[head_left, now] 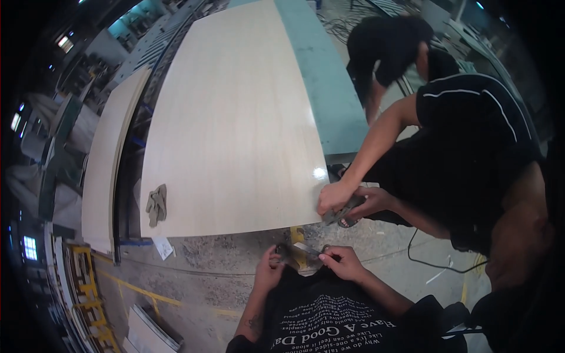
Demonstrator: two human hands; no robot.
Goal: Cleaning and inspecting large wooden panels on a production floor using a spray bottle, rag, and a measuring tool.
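Note:
My right hand (346,264) is closed around a flat-bladed hand tool (307,249), its pale metal blade pointing toward my left hand. Whether it is a knife or a scraper I cannot tell. My left hand (269,268) is closed at a small dark thing (283,253) too unclear to name. Both hands are in front of my dark shirt, just short of the near edge of a large pale wood-grain panel (235,129). On that panel's near left corner lies a crumpled grey glove (157,205).
At the near right corner, a co-worker's hands (344,200) hold a grey cloth-like thing against the panel edge. Another person (391,53) bends beyond. A green-topped surface (332,112) lies right of the panel, more panels (112,159) left. A black cable (432,265) crosses the floor.

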